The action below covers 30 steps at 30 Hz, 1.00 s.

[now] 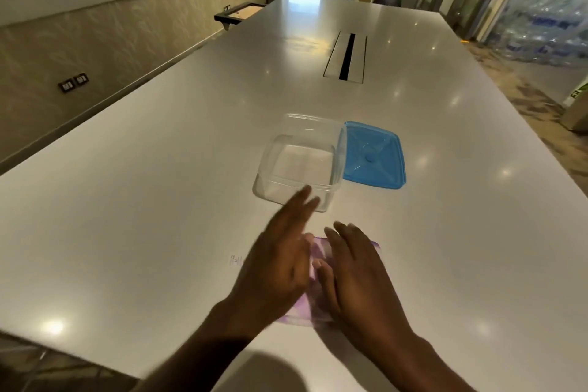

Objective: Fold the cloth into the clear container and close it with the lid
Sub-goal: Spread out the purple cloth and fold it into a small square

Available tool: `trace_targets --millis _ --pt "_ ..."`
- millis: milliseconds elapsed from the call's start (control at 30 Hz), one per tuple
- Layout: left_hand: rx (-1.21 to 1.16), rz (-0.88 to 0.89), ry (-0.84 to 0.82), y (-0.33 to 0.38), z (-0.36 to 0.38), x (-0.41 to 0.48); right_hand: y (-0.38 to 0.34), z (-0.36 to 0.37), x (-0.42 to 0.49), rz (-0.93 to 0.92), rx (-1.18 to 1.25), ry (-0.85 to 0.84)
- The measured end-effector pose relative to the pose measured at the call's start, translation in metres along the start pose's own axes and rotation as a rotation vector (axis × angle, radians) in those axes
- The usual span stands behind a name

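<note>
A folded purple cloth (316, 251) lies flat on the white table (143, 216), mostly hidden under my two hands. My right hand (356, 274) rests palm-down on the cloth with fingers spread. My left hand (280, 251) is blurred, fingers extended, over the cloth's left side and reaching toward the container's near rim. The clear square container (302, 162) stands open and empty just beyond the cloth. A blue lid (375, 159) lies flat on the table, touching the container's right side.
A cable slot (346, 57) is set into the table's middle, farther away. The table's near edge runs at the lower left, its left edge along a wall. Faint pen marks (234, 260) sit left of the cloth.
</note>
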<state>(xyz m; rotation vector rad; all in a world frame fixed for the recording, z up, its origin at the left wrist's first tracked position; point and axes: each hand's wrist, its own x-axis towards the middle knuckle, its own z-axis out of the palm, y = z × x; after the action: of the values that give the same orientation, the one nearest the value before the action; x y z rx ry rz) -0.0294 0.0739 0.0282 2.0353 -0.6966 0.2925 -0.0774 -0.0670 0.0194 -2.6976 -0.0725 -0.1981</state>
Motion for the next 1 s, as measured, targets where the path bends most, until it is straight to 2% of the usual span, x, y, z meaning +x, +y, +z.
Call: trace_targets --millis 133,233,300,567,733,1000 --pt "-0.007 -0.175 -0.319 -0.009 0.030 -0.003 0.022 0.025 0.004 -0.082 -0.012 -0.139" --pt "0.244 -0.210 -0.517 -0.025 0.039 -0.009 0.032 0.042 0.000 -0.132 -0.060 -0.161" --pt "0.351 -0.184 -0.574 -0.030 0.039 -0.011 0.036 0.045 -0.001 -0.131 -0.071 -0.154" --pt "0.682 -0.152 -0.625 -0.044 0.020 -0.013 0.051 0.042 -0.003 -0.069 -0.189 -0.179" --pt "0.658 -0.255 -0.586 -0.051 0.012 -0.019 0.073 0.034 -0.008 0.009 -0.185 -0.189" --pt "0.649 -0.309 -0.532 -0.058 0.010 -0.027 0.101 0.023 -0.022 0.148 -0.159 -0.192"
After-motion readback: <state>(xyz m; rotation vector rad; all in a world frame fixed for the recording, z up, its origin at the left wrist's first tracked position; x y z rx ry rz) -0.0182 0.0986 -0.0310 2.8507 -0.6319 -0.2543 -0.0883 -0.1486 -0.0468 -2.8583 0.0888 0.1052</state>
